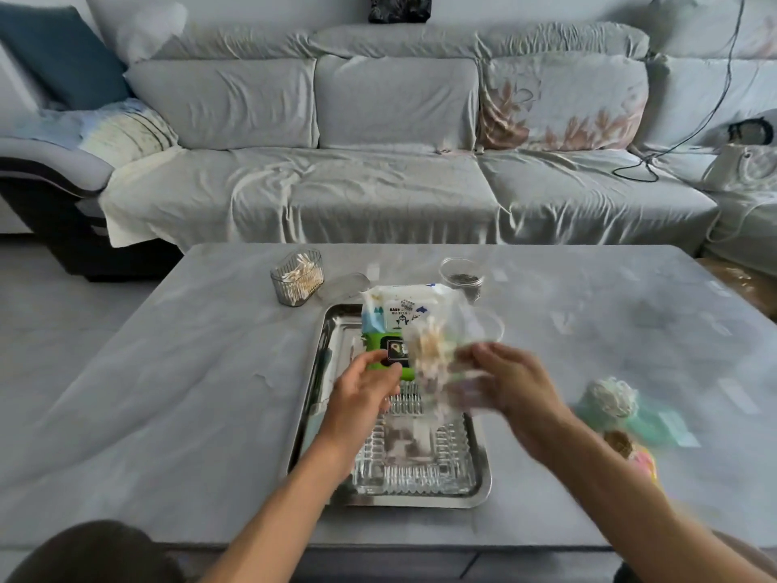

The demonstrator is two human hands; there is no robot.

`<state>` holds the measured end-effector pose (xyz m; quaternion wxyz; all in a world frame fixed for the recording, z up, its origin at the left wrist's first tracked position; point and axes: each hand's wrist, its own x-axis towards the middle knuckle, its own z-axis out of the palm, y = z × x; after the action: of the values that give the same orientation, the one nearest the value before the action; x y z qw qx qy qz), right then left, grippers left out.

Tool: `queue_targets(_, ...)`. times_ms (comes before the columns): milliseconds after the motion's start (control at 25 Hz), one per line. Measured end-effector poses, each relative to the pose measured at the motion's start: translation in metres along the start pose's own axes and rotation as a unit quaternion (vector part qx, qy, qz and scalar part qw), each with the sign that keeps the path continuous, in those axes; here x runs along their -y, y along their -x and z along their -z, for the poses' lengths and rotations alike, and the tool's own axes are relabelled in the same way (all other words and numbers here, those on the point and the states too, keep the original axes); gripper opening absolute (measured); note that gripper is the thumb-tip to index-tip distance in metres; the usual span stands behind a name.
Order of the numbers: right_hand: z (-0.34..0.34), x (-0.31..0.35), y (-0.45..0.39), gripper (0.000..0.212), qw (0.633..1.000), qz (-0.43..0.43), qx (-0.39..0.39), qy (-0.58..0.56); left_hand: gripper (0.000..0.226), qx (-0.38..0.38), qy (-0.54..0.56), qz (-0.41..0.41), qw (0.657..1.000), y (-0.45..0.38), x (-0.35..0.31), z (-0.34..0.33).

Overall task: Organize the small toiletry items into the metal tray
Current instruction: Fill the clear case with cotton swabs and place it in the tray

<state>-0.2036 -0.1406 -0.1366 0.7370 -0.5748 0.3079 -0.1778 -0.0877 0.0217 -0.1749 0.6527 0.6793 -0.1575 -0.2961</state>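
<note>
Two hands are working over the tray (483,477), which is sitting on the grey table (189,393) in front of a sofa (378,183). The right hand (515,382), badly blurred, is gripping a clear swab box (437,359) above the tray's middle; its fingers are curled round the box's right side, though how tightly I cannot tell. The left hand (361,391) is hovering just left of the box, fingers loosely bent, fingertips near the green pack (389,357); whether it is touching anything is unclear. The wipes pack (399,309) is lying across the tray's far end, with the green pack just in front of it. A clear ribbed container (416,460) is filling the tray's near half. A second swab box (297,277) is standing off the tray, beyond its far left corner. A clear jar (462,277) is standing beyond the far right corner. Blurred green and pink items (622,414) are lying on the table, well right of the tray.
</note>
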Motion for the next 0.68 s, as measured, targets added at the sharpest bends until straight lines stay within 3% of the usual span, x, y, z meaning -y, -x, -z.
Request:
queue_targets(40,-0.007,-0.013,0.009,0.024,0.996,-0.056,0.031,-0.068,0.036,0.033,0.057,0.035,0.997,0.009,0.003,0.001)
queue_targets(120,-0.014,-0.037,0.019,0.022,0.990,-0.105,0.053,-0.083,0.042,0.056,0.126,0.077,0.987,0.022,0.006,0.004)
queue_targets(280,-0.016,-0.051,0.024,0.014,0.993,-0.061,0.052,0.090,0.036,-0.029,0.083,0.096,0.992,0.023,0.011,0.014)
queue_targets(480,-0.022,-0.041,0.017,0.014,0.987,-0.035,0.016,0.155,0.041,-0.032,0.044,0.065,0.996,0.017,0.004,0.008)
queue_targets(560,-0.027,-0.039,0.011,0.016,0.990,-0.034,0.027,0.136,0.039,-0.072,0.063,0.051,0.994,0.009,-0.002,0.020)
queue_targets(680,-0.037,-0.038,-0.003,0.012,0.985,-0.017,0.054,0.161,0.036,-0.196,0.100,0.039,0.975,-0.014,-0.009,0.061)
